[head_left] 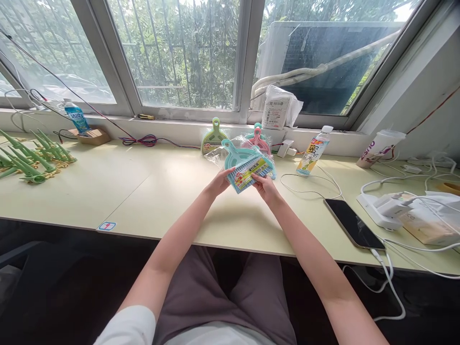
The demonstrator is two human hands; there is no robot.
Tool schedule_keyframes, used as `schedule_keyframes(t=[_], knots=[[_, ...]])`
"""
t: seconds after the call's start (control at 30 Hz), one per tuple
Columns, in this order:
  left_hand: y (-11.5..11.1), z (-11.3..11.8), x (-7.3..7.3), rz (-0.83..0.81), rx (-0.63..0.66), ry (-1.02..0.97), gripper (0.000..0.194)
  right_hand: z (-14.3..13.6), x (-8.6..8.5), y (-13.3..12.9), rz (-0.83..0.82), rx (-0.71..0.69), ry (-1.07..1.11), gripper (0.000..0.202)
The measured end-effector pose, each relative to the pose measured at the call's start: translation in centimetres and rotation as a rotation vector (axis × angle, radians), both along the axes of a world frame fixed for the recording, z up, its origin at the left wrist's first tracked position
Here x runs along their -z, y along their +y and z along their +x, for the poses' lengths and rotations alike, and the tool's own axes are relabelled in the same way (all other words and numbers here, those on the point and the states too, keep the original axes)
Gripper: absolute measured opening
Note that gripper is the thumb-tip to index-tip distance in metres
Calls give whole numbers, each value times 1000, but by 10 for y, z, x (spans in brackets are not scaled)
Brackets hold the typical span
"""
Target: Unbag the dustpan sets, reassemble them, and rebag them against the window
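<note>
Between my two hands is a teal mini dustpan and brush set [241, 158] in clear plastic wrap, tilted, with a yellow label across the bristles. My left hand [220, 182] grips its left side, and my right hand [265, 186] holds the lower right with the thumb on the label. Behind it, a green dustpan set [214, 136] leans against the wall below the window. A pink dustpan set [258, 139] stands beside it to the right, partly hidden by the one I hold. Something teal shows behind the held set's right edge.
Green plastic pieces [32, 155] lie at the far left. At the right are a drink bottle [313, 151], a cup [381, 148], a phone [354, 223], a power strip [379, 211] and loose white cables. A blue-labelled bottle [76, 117] stands in a small cardboard box [94, 135].
</note>
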State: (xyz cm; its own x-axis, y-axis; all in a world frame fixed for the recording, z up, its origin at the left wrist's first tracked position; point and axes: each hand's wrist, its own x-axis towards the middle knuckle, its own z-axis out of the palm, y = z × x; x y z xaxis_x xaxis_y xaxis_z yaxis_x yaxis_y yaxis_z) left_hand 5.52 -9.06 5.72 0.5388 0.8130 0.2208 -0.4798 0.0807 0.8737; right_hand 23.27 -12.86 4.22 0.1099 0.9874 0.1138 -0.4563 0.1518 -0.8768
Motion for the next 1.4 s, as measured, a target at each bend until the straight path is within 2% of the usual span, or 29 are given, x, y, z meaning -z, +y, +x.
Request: schedule_keyframes(t=[0.17, 0.33, 0.53, 0.67, 0.8, 0.97, 1.17, 1.4], knots=[[-6, 11, -2, 93, -82, -42, 68, -1, 1, 0, 17, 42, 17, 38], [-4, 17, 8, 105, -165, 39, 87, 0, 5, 2, 12, 118, 44, 39], [2, 18, 18, 86, -215, 74, 78, 4, 8, 6, -34, 106, 24, 35], [3, 19, 18, 160, -247, 67, 81, 11, 9, 10, -59, 172, 69, 27], [0, 22, 17, 222, -249, 92, 86, 20, 14, 16, -74, 248, 134, 29], [-4, 25, 15, 292, -208, 104, 93, 26, 21, 23, -112, 266, 161, 25], [-4, 26, 16, 348, -227, 106, 86, 31, 22, 28, -138, 273, 198, 20], [5, 25, 24, 349, -245, 104, 89, 24, 13, 20, -29, 334, 238, 18]])
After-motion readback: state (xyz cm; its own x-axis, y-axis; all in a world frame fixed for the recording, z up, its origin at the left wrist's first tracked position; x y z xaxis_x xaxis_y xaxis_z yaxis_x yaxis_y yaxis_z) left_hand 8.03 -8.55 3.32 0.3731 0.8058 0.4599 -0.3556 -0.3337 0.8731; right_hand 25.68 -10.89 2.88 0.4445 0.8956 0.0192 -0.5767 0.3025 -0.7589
